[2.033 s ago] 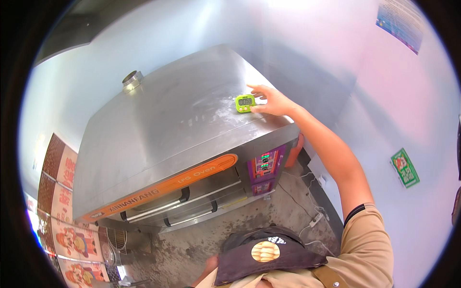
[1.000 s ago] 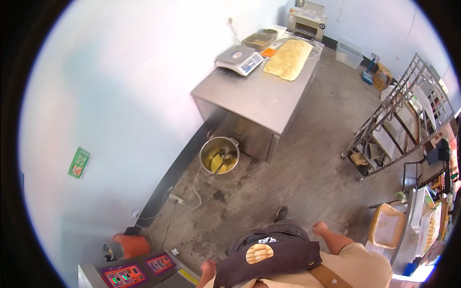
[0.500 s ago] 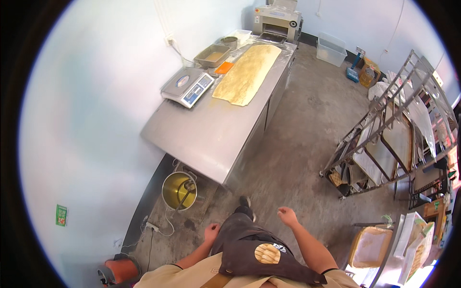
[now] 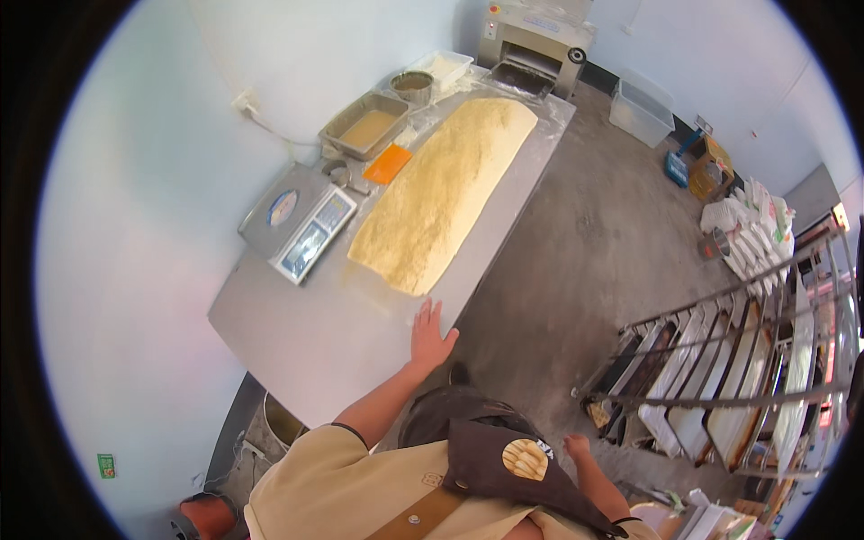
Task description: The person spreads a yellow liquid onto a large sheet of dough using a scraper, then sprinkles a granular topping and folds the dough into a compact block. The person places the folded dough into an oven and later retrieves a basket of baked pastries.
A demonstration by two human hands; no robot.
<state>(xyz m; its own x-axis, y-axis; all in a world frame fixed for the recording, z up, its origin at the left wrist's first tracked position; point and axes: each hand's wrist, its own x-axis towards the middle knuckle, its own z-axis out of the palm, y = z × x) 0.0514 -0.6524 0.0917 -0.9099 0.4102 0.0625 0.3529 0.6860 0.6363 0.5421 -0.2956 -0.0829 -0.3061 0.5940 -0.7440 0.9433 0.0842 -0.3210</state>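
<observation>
A long sheet of dough (image 4: 445, 193), pale yellow with a brownish film on top, lies flat along the steel table (image 4: 306, 351). My left hand (image 4: 432, 338) reaches over the table's near right edge, open with fingers spread and holding nothing. Its fingertips come close to the dough's near end; whether they touch the tabletop is unclear. Low at my right side hangs my right hand (image 4: 577, 445), small in view, with its fingers not clearly shown and no object visible in it. Left of the dough are an orange scraper (image 4: 388, 165) and a digital scale (image 4: 297, 220).
Along the wall stand a metal pan (image 4: 367, 129), a round tin (image 4: 412, 85) and a white tub (image 4: 443, 67). A dough sheeter (image 4: 540, 45) is beyond the table. To the right stands a tray rack (image 4: 711, 360); a pot (image 4: 281, 421) sits under the table's near end.
I have moved nearer the table, and the dough appears larger. My left hand has risen from beside my leg and stretched forward over the table edge with fingers spread. My right arm hangs lower.
</observation>
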